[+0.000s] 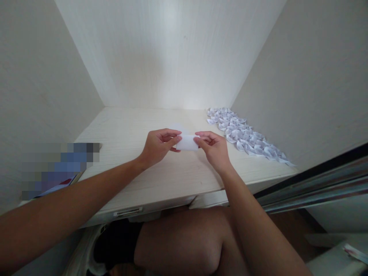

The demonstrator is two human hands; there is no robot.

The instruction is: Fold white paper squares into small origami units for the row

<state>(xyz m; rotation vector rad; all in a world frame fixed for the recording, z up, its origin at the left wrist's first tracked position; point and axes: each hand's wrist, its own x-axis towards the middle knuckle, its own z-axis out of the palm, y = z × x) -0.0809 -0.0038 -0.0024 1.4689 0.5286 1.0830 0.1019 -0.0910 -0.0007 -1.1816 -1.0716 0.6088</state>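
Observation:
A small white paper slip (187, 142) is held just above the pale wooden desk (126, 130), near its middle. My left hand (159, 146) pinches the slip's left edge between thumb and fingers. My right hand (212, 148) pinches its right edge the same way. Both hands are closed on the paper, and it looks folded into a flat rectangle. A faint second white sheet (178, 127) lies on the desk just behind the hands.
Several folded white paper pieces (244, 134) lie in a long heap along the right wall. A blurred-out flat object (57, 166) rests at the desk's left front corner. Walls close in left, back and right. My knee (184, 245) is below the desk's front edge.

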